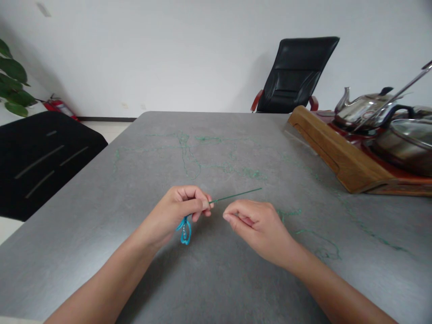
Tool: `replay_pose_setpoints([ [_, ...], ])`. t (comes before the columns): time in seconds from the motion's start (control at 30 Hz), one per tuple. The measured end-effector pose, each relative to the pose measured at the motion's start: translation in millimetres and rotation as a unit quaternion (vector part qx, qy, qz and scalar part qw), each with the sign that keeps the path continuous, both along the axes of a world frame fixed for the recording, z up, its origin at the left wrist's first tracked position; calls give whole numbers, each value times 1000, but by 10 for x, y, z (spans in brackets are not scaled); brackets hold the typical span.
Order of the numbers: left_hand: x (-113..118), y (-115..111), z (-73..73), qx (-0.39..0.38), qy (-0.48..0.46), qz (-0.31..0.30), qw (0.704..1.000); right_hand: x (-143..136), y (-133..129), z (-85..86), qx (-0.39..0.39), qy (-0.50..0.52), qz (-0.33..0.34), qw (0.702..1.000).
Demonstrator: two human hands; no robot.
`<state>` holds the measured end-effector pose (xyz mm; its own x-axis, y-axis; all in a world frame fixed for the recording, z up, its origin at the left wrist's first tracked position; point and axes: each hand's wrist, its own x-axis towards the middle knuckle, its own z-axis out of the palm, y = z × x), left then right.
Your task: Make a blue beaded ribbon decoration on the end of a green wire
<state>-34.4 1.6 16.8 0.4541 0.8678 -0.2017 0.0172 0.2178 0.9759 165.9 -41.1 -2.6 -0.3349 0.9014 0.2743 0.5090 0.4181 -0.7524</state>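
Pinching that green stem [236,195] over the grey table [209,283], blue loops [184,231] hanging below, the left hand [184,202] has it, but the right hand [253,219] is curled nearby, can't tell if gripping anything, and 1 slack left pinch could probably let the stem twist or slip.

Your left hand [193,204] pinches 1 green stem [236,195], blue loops [189,231] below. Your right hand [254,222] curls near its tip.
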Motion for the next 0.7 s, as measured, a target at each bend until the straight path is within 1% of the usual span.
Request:
replay_pose_setpoints([
  [0.07, 6, -1, 6, -16, -18, -2, 1000, -6, 10, -7, -32, 18, -14, 999],
  [0.13, 7, 5, 6, -27, -31, -17, 999, -6, 22, -20, -67, 45, -15, 997],
  [0.3, -37, 32, -14, -57, -41, -106, 992, 31, 76, -99, -165, 134, 7, 977],
  [0.4, -60, 38, -5, -83, -8, -170, 982, 62, 121, -151, -216, 159, 41, 963],
  [0.47, -59, 34, 6, -92, 25, -201, 975, 79, 143, -163, -228, 153, 59, 960],
  [0.57, -43, 22, 0, -82, 75, -221, 969, 97, 150, -143, -230, 135, 63, 962],
  [0.7, -22, 16, -52, -37, 129, -224, 965, 102, 112, -80, -244, 133, 64, 959],
])
